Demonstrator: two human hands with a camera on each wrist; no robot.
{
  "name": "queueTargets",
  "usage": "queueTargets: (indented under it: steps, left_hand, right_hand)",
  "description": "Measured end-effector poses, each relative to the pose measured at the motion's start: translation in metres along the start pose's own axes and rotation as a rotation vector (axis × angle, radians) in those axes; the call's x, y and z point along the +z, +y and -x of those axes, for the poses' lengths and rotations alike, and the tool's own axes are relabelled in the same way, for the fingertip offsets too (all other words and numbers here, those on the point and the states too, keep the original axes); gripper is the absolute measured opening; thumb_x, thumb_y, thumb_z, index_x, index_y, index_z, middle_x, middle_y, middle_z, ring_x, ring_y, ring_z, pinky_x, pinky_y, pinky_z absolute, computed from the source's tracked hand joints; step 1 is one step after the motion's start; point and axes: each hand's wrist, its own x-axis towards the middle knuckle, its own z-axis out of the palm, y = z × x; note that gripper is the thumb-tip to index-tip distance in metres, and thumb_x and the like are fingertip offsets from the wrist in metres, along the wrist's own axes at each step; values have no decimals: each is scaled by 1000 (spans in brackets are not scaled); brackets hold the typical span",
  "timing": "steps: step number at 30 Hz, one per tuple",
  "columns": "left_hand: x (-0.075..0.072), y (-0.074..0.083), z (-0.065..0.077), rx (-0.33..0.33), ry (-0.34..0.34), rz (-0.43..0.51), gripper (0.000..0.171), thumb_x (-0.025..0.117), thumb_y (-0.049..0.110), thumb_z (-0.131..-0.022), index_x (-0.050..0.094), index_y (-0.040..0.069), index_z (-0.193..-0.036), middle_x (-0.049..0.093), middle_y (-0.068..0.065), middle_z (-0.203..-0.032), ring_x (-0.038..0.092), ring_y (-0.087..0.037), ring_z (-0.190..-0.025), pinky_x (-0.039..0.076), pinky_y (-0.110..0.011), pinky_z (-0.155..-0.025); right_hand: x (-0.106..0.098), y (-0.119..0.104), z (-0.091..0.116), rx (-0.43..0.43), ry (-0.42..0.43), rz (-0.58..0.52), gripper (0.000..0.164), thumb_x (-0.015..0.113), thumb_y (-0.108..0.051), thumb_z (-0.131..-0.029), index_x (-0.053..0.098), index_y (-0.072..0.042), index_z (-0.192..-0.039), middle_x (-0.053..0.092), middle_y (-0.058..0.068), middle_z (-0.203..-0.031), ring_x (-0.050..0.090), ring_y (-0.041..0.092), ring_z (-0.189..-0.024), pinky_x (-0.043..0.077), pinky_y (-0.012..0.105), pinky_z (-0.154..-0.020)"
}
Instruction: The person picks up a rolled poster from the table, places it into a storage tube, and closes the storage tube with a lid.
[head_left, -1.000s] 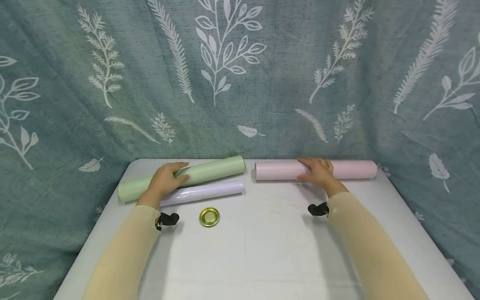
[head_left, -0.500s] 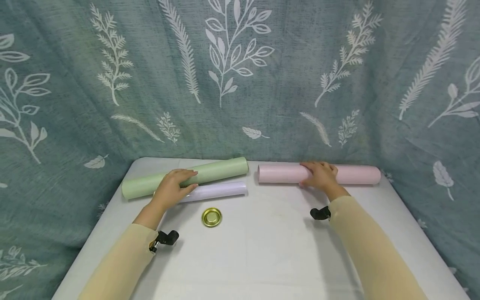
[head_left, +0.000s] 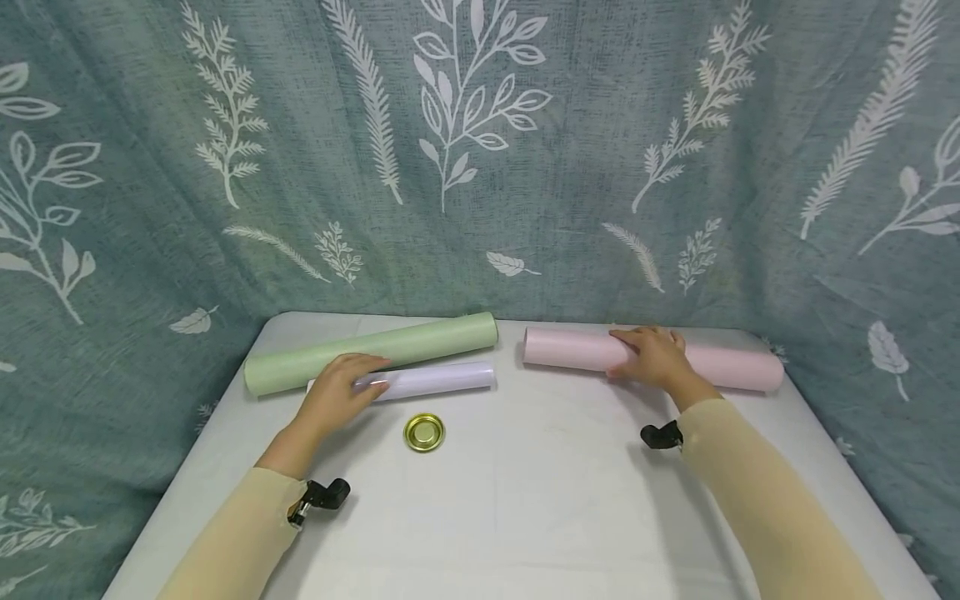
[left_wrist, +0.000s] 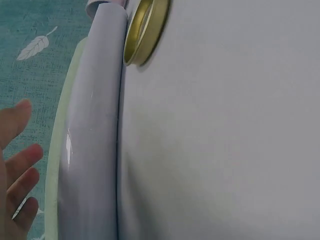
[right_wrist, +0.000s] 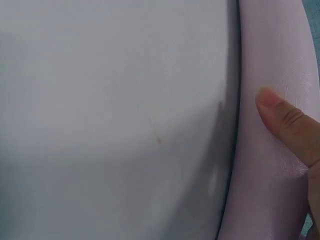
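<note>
My left hand (head_left: 335, 398) hovers over the left part of a glossy lavender roll (head_left: 442, 379), covering some of it in the head view. In the left wrist view its fingers (left_wrist: 24, 161) are parted and hold nothing. Just behind lies a thicker light green roll (head_left: 300, 367), slanting up to the right. My right hand (head_left: 654, 360) grips the pink roll (head_left: 731, 368) around its middle. The thumb (right_wrist: 285, 120) lies along the near side, over the roll's lightly creased surface, while the other fingers reach over the far side.
A small round gold lid-like dish (head_left: 424, 432) sits in front of the lavender roll. The white-covered table (head_left: 510, 517) ends at a green leaf-patterned curtain (head_left: 570, 250) behind the rolls and at both sides.
My left hand has come off the green roll and drawn back toward me, over the lavender one. The pink roll has shifted slightly right, its right end swinging nearer in my right hand.
</note>
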Motion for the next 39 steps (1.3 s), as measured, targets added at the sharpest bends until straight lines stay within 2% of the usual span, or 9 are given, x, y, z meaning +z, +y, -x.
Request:
queueTargets:
  steps: [4, 7, 11, 16, 21, 28, 31, 35, 39]
  left_hand:
    - [-1, -3, 4, -28, -9, 4, 41, 72, 26, -94, 67, 14, -133, 64, -8, -133, 50, -33, -130, 36, -55, -109]
    - [-2, -6, 5, -36, -11, 4, 41, 72, 26, -94, 67, 14, -133, 64, -8, -134, 50, -33, -130, 35, -54, -110]
    - [0, -9, 6, -37, -10, 7, 41, 72, 25, -94, 67, 13, -133, 64, -9, -133, 51, -34, -129, 35, -54, -110]
    - [-1, -12, 6, -45, -31, 6, 41, 71, 26, -95, 66, 14, -134, 64, -9, -133, 51, -33, -129, 35, -54, -110]
    - [-1, -15, 7, -38, -45, 5, 41, 71, 26, -95, 67, 11, -133, 64, -12, -133, 52, -37, -128, 35, -55, -110]
    - [4, -19, 6, -51, -87, 13, 43, 70, 29, -96, 66, 9, -133, 63, -14, -134, 55, -37, -127, 41, -54, -108]
    - [5, -21, 5, -41, -78, 5, 43, 71, 27, -95, 66, 9, -134, 63, -14, -134, 55, -37, -127, 41, -54, -108]
    - [6, -21, 3, 4, -55, 0, 42, 73, 24, -93, 67, 7, -131, 64, -15, -132, 56, -38, -125, 42, -54, -107]
    - [10, -23, 1, 45, -48, 12, 41, 75, 20, -91, 68, 5, -129, 66, -16, -129, 58, -38, -123, 42, -52, -107]
  right_hand:
    - [-3, 0, 6, -9, -21, 13, 86, 83, -45, -81, 45, -16, -152, 45, 23, -147, 38, 47, -136, 2, 73, -112]
    - [-4, 1, 11, -17, -22, 20, 86, 82, -47, -81, 46, -17, -152, 49, 21, -143, 44, 48, -130, 19, 71, -110]
    - [-5, 3, 16, -20, -7, 17, 87, 82, -53, -78, 48, -19, -151, 51, 18, -141, 48, 47, -125, 38, 67, -99]
    - [-7, 0, 21, -6, 0, -18, 88, 84, -56, -74, 52, -22, -149, 54, 19, -143, 48, 46, -127, 41, 65, -98]
    - [-6, -4, 27, -19, 7, -32, 86, 86, -56, -72, 56, -25, -146, 60, 19, -136, 56, 43, -121, 47, 61, -93]
    - [-12, -9, 39, -64, 32, -35, 92, 81, -68, -68, 57, -24, -144, 64, 18, -131, 60, 40, -115, 48, 59, -91]
    - [-16, -11, 43, -82, 34, -47, 91, 81, -68, -68, 58, -24, -144, 64, 19, -131, 60, 40, -116, 48, 59, -91]
    - [-19, -15, 47, -92, 14, -48, 88, 83, -64, -69, 58, -25, -144, 62, 18, -135, 59, 39, -118, 48, 57, -92]
    - [-21, -18, 53, -100, -11, -21, 87, 83, -65, -69, 58, -27, -143, 62, 19, -135, 61, 37, -115, 50, 56, -88]
